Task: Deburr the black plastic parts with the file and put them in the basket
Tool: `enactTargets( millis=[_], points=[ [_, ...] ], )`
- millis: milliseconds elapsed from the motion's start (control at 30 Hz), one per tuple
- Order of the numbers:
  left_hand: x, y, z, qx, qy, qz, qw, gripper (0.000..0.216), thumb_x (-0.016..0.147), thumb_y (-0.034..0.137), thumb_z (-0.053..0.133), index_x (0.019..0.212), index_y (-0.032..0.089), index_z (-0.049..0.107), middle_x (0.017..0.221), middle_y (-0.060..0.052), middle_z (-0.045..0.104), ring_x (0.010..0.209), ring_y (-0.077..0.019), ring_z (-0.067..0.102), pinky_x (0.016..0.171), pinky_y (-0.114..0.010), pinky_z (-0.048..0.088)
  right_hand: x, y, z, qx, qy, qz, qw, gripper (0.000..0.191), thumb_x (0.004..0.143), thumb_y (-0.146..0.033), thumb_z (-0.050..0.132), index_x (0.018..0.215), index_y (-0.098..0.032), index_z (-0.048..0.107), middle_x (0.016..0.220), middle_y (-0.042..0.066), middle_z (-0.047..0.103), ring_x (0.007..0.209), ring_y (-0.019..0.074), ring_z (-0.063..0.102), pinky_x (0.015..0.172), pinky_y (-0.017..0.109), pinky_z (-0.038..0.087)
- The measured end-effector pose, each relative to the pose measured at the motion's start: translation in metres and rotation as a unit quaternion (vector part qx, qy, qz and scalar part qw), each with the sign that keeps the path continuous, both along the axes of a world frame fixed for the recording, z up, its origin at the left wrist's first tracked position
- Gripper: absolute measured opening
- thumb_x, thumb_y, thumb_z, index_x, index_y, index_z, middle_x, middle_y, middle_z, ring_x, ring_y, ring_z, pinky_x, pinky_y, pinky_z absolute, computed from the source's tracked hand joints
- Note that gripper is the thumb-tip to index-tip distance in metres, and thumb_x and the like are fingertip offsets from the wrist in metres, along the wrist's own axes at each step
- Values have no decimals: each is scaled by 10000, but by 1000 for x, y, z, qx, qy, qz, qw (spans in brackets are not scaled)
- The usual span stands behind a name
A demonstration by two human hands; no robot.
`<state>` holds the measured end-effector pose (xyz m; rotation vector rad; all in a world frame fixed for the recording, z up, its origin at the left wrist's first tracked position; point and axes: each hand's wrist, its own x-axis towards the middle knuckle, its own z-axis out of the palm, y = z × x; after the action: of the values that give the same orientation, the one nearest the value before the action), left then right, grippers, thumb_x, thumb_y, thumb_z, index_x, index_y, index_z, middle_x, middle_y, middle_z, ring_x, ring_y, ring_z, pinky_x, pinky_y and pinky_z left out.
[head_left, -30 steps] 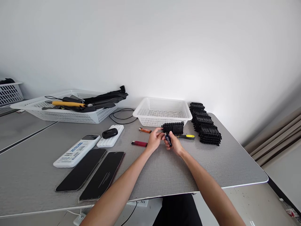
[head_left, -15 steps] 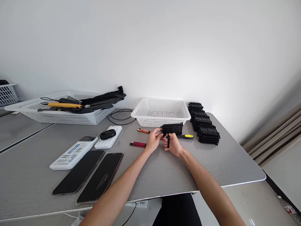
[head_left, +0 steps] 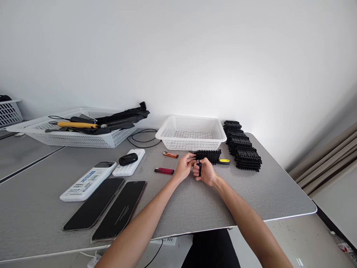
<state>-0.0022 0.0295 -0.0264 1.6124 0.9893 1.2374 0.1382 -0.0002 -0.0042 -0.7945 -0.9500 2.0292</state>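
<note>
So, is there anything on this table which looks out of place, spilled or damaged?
Nothing looks spilled or clearly broken. But long black pieces jut beyond the rim of the filled white basket, so they seem untidy. Pale streaks also mark the right-hand phone; I cannot tell whether they are scratches or reflections.

Most of the dark lighter (head_left: 200, 169) is buried in the right hand (head_left: 208, 174), only a narrow strip showing, and whether it burns cannot be told. Fingers of the left hand (head_left: 184, 166) cover the near left end of the black ribbed plastic panel (head_left: 210, 156) — which itself hides all but the butt of a yellow-and-grey handle (head_left: 224, 162). The left forearm (head_left: 147, 219) overlaps a corner of the right-hand phone (head_left: 119, 210) and leaves by the bottom edge. What looks like a bottle (head_left: 343, 246) is cropped at the right, its label illegible; the far-left basket (head_left: 10, 111) is cropped too.
</note>
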Motion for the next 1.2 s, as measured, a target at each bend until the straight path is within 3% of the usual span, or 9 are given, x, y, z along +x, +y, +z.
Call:
enactTargets(
  millis=[400, 667, 1200],
  points=[
    [0, 0, 1, 11, 1, 0, 1000, 204, 809, 199, 505, 1001, 179, 570, 741, -18, 694, 701, -168, 664, 759, -317, 491, 1, 1, 1, -51, 19, -6, 998, 203, 738, -406, 387, 670, -220, 343, 622, -26, 319, 513, 108, 248, 444, 212, 148],
    [-1, 1, 0, 0, -10, -9, 1000, 196, 815, 261, 543, 992, 177, 554, 739, -28, 704, 763, -201, 694, 764, -332, 503, 7, 3, 5, -50, 37, -24, 998, 201, 750, -402, 389, 683, -219, 336, 620, -30, 321, 513, 105, 252, 443, 208, 144],
    [-6, 5, 3, -23, -62, 4, 998, 333, 771, 404, 656, 977, 171, 537, 820, -61, 704, 701, -195, 679, 713, -365, 567, 29, 10, 9, -58, 68, -66, 994, 225, 752, -432, 397, 684, -224, 343, 635, -33, 311, 524, 112, 265, 445, 222, 168]
  ],
)
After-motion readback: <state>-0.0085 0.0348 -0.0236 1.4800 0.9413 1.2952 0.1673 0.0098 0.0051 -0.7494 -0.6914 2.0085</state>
